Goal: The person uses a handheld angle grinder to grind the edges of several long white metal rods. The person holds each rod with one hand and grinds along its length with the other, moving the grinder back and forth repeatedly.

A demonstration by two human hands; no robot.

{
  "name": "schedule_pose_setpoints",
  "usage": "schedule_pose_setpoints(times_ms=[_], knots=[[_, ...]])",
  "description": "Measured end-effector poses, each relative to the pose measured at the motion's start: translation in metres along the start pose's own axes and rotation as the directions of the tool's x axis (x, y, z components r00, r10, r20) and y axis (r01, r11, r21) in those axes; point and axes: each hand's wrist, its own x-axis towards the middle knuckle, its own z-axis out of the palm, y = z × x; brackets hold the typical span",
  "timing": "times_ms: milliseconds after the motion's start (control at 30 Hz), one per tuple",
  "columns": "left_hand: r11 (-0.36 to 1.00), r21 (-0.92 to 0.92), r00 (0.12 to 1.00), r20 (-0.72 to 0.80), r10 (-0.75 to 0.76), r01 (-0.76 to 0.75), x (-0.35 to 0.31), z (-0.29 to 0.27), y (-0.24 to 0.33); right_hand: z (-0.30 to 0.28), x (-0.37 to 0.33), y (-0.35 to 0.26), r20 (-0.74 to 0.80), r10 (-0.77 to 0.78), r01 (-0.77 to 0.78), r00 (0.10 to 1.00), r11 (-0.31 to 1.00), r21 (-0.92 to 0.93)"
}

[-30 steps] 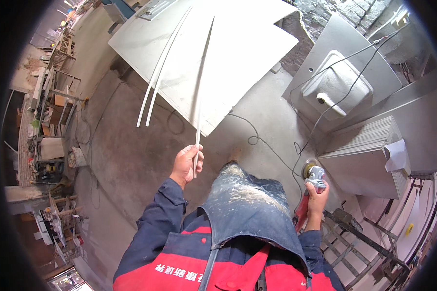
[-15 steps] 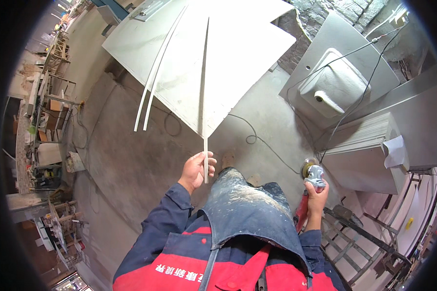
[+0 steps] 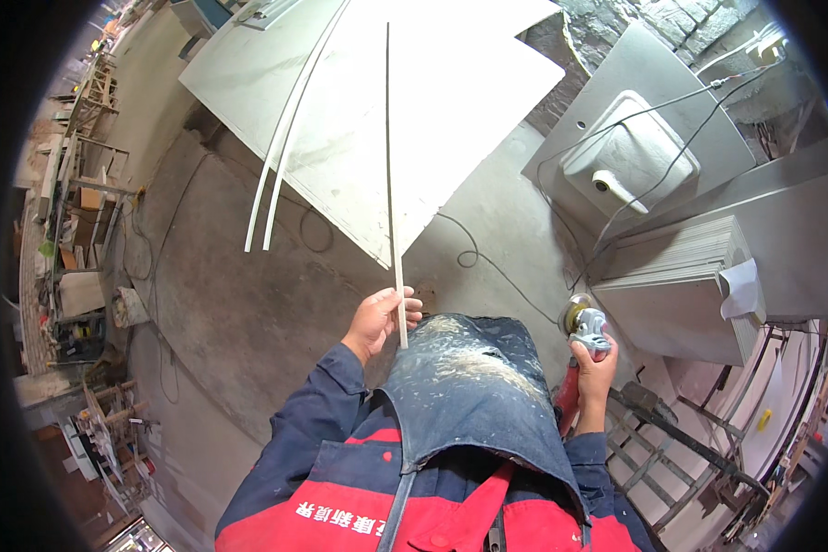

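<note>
Strip [image 3: 398, 273] is gripped in left hand [image 3: 373, 320], grinder [image 3: 588, 326] in right hand [image 3: 595, 370] (hands well apart).

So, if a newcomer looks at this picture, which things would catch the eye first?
Probably the large white sheet at upper middle, with two thin strips overhanging its left side. Below it, the left grip holds another long strip; at lower right, the right grip holds a red-and-grey power tool.

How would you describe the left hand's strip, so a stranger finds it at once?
Find the large white board at the top, then its lowest corner. Just below, the left hand grips a thin pale strip; the two strips further left are unheld.
</note>
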Motion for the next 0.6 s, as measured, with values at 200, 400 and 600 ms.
schedule_pose_setpoints(times_ms=[200, 400, 600], knots=[[0.934, 0.355, 0.994, 0.083, -0.078, 0.044, 0.022, 0.024, 0.012, 0.005, -0.014, -0.005, -0.008, 0.029, -0.029, 1.0, 0.998, 0.054], [-0.018, 0.927, 0.878, 0.362, 0.312, -0.376, 0.042, 0.074, 0.055, -0.004, -0.03, 0.002, -0.135, 0.039, -0.024, 0.99, 0.994, 0.11], [-0.694, 0.662, 0.555, 0.703, 0.445, -0.282, 0.129, 0.033, 0.177, -0.029, -0.057, 0.034, -0.27, 0.072, -0.016, 0.96, 0.979, 0.202]])
